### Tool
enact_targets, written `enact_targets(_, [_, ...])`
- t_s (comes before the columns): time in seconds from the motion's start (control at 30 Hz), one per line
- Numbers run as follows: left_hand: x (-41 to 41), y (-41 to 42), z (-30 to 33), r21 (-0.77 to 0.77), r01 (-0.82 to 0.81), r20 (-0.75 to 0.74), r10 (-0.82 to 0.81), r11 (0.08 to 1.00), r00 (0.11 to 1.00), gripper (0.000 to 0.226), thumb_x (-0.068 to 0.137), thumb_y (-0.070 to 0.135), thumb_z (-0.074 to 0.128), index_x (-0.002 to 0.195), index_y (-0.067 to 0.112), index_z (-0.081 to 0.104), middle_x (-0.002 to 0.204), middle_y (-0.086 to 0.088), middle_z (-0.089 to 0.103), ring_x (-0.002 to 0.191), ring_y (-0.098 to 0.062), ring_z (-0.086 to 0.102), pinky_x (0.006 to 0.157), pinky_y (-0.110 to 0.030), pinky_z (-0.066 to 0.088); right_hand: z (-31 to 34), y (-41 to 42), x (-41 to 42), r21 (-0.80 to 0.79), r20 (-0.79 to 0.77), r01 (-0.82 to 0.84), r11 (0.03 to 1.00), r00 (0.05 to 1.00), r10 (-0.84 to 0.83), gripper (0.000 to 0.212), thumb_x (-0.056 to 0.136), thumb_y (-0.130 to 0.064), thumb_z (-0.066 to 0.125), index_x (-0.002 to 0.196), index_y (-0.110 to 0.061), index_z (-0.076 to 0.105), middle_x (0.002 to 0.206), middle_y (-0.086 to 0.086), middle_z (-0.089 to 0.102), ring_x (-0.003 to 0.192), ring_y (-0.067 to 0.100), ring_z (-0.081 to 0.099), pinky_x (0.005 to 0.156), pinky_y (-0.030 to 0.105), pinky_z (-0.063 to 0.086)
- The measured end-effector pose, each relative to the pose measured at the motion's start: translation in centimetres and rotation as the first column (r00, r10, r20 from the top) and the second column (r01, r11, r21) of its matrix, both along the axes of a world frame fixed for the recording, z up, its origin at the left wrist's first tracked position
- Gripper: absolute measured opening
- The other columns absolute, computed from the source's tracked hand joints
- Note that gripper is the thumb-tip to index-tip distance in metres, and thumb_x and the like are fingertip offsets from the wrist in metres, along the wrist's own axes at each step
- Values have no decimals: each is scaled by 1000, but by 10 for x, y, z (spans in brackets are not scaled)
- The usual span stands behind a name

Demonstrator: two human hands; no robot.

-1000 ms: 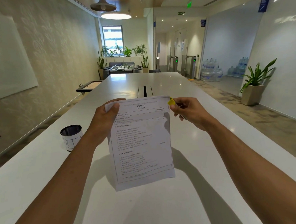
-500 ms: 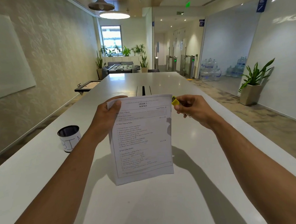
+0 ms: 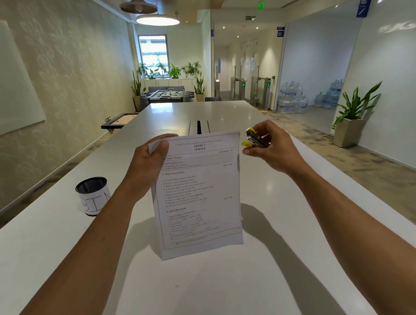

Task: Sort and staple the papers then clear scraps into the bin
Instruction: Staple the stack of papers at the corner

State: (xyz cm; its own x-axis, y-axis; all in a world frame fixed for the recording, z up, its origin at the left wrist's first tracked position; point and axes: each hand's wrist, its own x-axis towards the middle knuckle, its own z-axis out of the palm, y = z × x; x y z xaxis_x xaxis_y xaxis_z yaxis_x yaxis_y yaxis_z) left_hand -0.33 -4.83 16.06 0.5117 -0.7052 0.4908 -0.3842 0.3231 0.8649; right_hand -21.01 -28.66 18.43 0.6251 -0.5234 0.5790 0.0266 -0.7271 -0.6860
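Observation:
A stack of printed papers, the top sheet a Grade 3 Science test, hangs upright above the white table. My left hand grips its top left corner, thumb on the front. My right hand holds a small yellow and metal stapler just right of the papers' top right corner, a short gap away from the edge. A small dark mesh cup marked BIN stands on the table to the left of my left forearm.
The long white table runs away from me, with a cable slot in its middle. A potted plant stands on the floor at the right, water bottles behind it. A low bench sits at the left wall.
My right hand has drawn the stapler away from the papers' top right corner, to the right, and turned it so its metal body shows. The papers stay held up.

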Motion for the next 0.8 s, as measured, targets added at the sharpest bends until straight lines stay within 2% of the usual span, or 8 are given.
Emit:
enact_targets(0.17, [0, 0, 3, 4, 26, 24, -27, 1000, 999, 28, 98, 34, 49, 118, 20, 63, 104, -8, 70, 97, -29, 66, 84, -48, 52, 2, -1, 0, 65, -102, -100, 993, 989, 106, 35, 75, -32, 80, 106, -25, 65, 93, 0, 69, 74, 11, 62, 56, 15, 48])
enact_targets(0.3, [-1, 0, 5, 3, 27, 37, -27, 1000, 999, 27, 98, 35, 49, 116, 22, 64, 104, -7, 70, 96, -27, 67, 83, -45, 53, 5, -2, -3, 115, -94, -157, 981, 981, 168, 32, 80, -33, 75, 110, -25, 67, 87, 1, 70, 68, 7, 63, 55, 25, 49])
enact_targets(0.5, [-3, -3, 6, 0, 40, 33, -40, 999, 999, 29, 99, 33, 49, 118, 17, 63, 108, -12, 69, 100, -32, 65, 85, -46, 52, 10, 2, -2, 145, -144, -201, 969, 964, 222, 50, 72, -42, 74, 113, -14, 68, 93, 5, 71, 72, 11, 63, 56, 26, 48])
enact_targets(0.7, [-5, -3, 7, -1, 34, 40, -34, 999, 999, 26, 99, 32, 48, 115, 21, 64, 102, -4, 71, 95, -23, 67, 79, -34, 56, 12, 1, -1, 136, -132, -196, 971, 968, 214, 32, 84, -31, 71, 110, -12, 68, 95, 9, 72, 74, 12, 63, 59, 27, 47])
enact_targets(0.8, [-5, -5, 7, -4, 43, 38, -43, 999, 998, 26, 100, 31, 48, 116, 20, 64, 103, -5, 71, 96, -24, 67, 81, -36, 55, 13, 1, -2, 128, -141, -197, 972, 966, 215, 33, 85, -30, 70, 110, -9, 68, 94, 11, 71, 72, 10, 62, 60, 28, 47])
